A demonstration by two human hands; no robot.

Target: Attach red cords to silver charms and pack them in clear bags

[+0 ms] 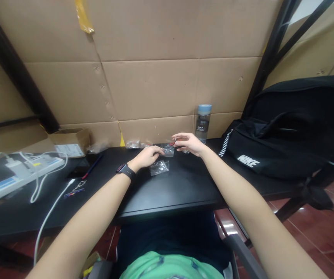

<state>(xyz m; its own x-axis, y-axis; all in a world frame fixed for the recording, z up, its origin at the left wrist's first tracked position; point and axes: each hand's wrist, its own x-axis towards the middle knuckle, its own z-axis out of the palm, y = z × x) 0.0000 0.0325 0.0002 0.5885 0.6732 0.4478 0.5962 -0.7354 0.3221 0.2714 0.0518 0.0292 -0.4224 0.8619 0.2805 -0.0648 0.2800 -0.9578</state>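
- Head view is showing both bare arms reaching forward over a black table [169, 190].
- Left hand [147, 156], with a dark watch [125, 170] on its wrist, is resting knuckles-up on the table, fingers curled loosely; its fingertips are touching a small clear plastic bag [167, 149], though a firm grip cannot be told.
- Right hand [187, 143] is hovering just above the table, thumb and fingers pinching a small red item [172, 143], too tiny to identify.
- Second clear bag [159, 167] is lying flat on the table just in front of the left hand.
- Water bottle [203, 123] is standing upright behind the right hand, against the cardboard wall [155, 77].
- Black backpack [286, 143] is sitting at the right end; a power strip [18, 172] is lying at the left.
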